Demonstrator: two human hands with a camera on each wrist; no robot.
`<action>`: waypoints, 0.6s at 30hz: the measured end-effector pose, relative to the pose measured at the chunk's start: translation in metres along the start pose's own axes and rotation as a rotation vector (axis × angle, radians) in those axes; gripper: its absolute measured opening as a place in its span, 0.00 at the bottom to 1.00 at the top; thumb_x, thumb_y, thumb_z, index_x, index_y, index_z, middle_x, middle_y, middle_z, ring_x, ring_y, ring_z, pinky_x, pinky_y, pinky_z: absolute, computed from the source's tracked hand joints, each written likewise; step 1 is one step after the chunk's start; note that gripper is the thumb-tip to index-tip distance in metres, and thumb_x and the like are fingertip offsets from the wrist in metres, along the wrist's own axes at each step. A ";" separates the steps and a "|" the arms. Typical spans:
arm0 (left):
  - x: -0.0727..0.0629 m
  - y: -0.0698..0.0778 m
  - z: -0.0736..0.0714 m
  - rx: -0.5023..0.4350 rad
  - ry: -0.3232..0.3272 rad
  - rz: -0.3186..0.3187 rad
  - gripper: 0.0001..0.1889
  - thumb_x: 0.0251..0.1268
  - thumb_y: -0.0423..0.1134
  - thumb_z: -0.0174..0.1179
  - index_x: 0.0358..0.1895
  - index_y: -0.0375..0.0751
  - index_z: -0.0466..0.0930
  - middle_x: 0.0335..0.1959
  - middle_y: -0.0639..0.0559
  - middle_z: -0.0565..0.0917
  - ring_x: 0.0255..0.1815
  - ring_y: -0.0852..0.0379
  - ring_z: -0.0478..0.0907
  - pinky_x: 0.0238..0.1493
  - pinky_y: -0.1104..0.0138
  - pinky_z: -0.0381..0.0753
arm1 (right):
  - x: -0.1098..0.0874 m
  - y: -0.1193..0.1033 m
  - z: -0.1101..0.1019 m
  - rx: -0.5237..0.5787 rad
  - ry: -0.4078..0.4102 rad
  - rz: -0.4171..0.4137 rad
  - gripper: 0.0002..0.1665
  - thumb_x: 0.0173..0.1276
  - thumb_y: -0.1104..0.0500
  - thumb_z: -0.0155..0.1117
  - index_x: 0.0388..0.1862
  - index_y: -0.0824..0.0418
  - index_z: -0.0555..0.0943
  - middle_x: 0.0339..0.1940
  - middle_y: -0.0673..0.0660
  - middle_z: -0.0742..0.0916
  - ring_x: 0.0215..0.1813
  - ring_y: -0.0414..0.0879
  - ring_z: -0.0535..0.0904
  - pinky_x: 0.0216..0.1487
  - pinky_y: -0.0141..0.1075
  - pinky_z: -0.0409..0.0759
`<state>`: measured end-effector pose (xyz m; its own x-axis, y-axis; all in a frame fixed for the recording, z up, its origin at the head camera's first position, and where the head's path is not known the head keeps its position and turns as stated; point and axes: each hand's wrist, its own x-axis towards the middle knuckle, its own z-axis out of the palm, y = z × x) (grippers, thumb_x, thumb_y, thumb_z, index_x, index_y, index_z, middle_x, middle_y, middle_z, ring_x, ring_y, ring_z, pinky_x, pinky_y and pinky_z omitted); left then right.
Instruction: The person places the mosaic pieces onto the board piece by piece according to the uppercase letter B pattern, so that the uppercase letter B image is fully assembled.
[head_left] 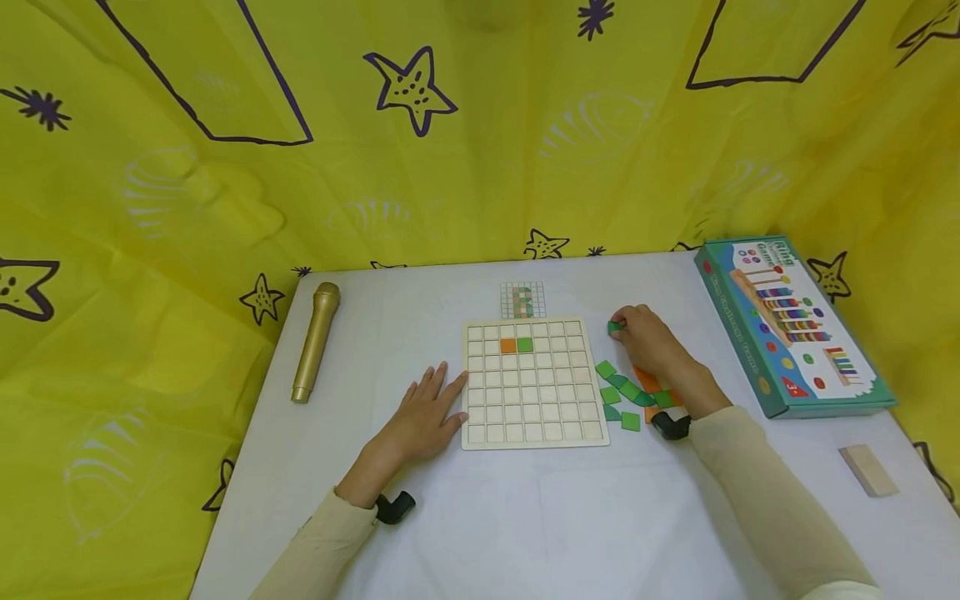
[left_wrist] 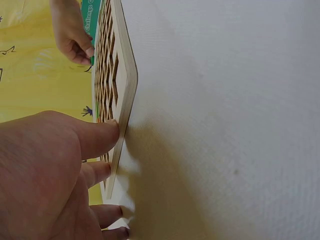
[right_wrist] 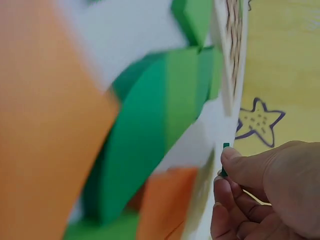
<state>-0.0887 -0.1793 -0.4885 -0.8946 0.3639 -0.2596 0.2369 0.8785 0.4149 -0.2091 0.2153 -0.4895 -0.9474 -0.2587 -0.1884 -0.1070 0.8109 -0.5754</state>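
A square wooden grid board (head_left: 536, 383) lies on the white table, with an orange tile (head_left: 508, 345) and a light green tile (head_left: 525, 344) side by side in its second row. My left hand (head_left: 429, 417) rests at the board's left edge, fingers spread, thumb and fingertips touching the rim. Beyond the board's upper right side, my right hand (head_left: 647, 340) pinches a dark green tile (head_left: 614, 327) between thumb and finger. Loose green tiles (head_left: 631, 422) and orange tiles (head_left: 647, 379) lie in a pile below that hand, partly hidden by the wrist. A pattern card (head_left: 522, 300) sits behind the board.
At the left lies a gold microphone (head_left: 315, 343). A green game box (head_left: 795, 329) stands at the right, with a small wooden block (head_left: 867, 470) in front of it. Behind the table hangs a yellow curtain (head_left: 480, 167) printed with starfish.
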 end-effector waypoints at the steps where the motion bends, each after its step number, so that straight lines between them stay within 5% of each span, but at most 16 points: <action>1: 0.000 0.000 0.000 -0.003 0.002 0.002 0.35 0.84 0.51 0.52 0.86 0.48 0.55 0.87 0.35 0.47 0.88 0.34 0.41 0.83 0.36 0.46 | 0.000 -0.003 0.001 0.005 0.003 -0.007 0.20 0.85 0.63 0.54 0.66 0.75 0.73 0.60 0.73 0.77 0.61 0.66 0.75 0.70 0.60 0.73; 9: -0.001 -0.001 0.001 -0.004 -0.002 -0.004 0.35 0.84 0.52 0.52 0.86 0.50 0.54 0.88 0.36 0.46 0.88 0.35 0.40 0.83 0.37 0.45 | 0.001 -0.044 0.019 0.042 -0.030 -0.082 0.20 0.84 0.62 0.56 0.68 0.73 0.74 0.63 0.70 0.78 0.65 0.64 0.77 0.68 0.57 0.76; 18: -0.001 0.001 0.000 -0.006 0.013 0.004 0.35 0.84 0.51 0.52 0.86 0.48 0.55 0.87 0.35 0.47 0.88 0.34 0.41 0.83 0.37 0.45 | 0.008 -0.080 0.049 -0.052 -0.053 -0.167 0.17 0.83 0.62 0.59 0.64 0.69 0.79 0.59 0.66 0.82 0.63 0.60 0.79 0.67 0.53 0.78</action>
<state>-0.0876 -0.1792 -0.4875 -0.8985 0.3632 -0.2465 0.2382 0.8751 0.4212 -0.1930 0.1225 -0.4835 -0.8979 -0.4185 -0.1364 -0.2784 0.7801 -0.5604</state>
